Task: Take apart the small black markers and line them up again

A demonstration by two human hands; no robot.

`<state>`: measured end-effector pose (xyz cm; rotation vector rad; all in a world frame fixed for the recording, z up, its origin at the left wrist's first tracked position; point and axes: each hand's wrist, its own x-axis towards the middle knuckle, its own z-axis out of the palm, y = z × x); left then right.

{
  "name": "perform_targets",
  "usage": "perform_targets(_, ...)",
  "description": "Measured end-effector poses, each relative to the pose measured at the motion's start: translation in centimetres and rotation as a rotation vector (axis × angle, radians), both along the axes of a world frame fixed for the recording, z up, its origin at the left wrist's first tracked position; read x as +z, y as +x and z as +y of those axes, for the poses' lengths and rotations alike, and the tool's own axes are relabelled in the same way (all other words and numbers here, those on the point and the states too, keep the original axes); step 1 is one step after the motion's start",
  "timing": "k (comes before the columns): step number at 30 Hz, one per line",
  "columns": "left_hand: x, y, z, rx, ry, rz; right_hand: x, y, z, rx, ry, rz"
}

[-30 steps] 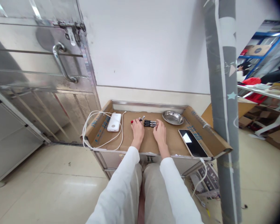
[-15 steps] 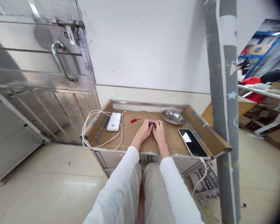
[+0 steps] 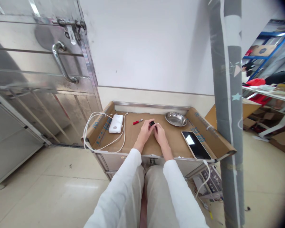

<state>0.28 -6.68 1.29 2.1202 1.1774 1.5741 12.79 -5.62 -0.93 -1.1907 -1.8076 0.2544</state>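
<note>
Close together over the cardboard-covered tabletop (image 3: 133, 139), my two hands hold one small black object (image 3: 152, 123). It is too small and too covered by fingers to name. My left hand (image 3: 146, 129) is closed on its left side, thumb and fingers pinching. From the right, my right hand (image 3: 160, 133) is closed with its fingertips against the object. A red pen-like tool (image 3: 137, 121) with a clear end lies just beyond my left hand. Up and to the right sits a shallow round metal dish (image 3: 176, 119).
On the left lies a white power bank (image 3: 116, 123) with a looped white cable (image 3: 123, 139). A phone (image 3: 196, 145) rests at the right front, cable attached. Raised cardboard sides (image 3: 211, 136) edge the table. A grey wrapped pole (image 3: 228, 95) stands close on the right.
The small black object has turned and risen slightly between my fingers, and more of it shows above them. My fingers have shifted their grip. The other things stay in place.
</note>
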Motion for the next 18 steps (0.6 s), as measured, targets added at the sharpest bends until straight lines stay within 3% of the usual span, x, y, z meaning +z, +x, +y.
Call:
perform_targets(9,-0.28,-0.13,0.32,0.111,-0.026,-0.174,-0.37,0.12,0.19,0.056,-0.053,0.114)
perform_targets(18,0.25,-0.2,-0.02,0.144,-0.067,-0.226,-0.29,0.17,0.11,0.051,-0.069,0.144)
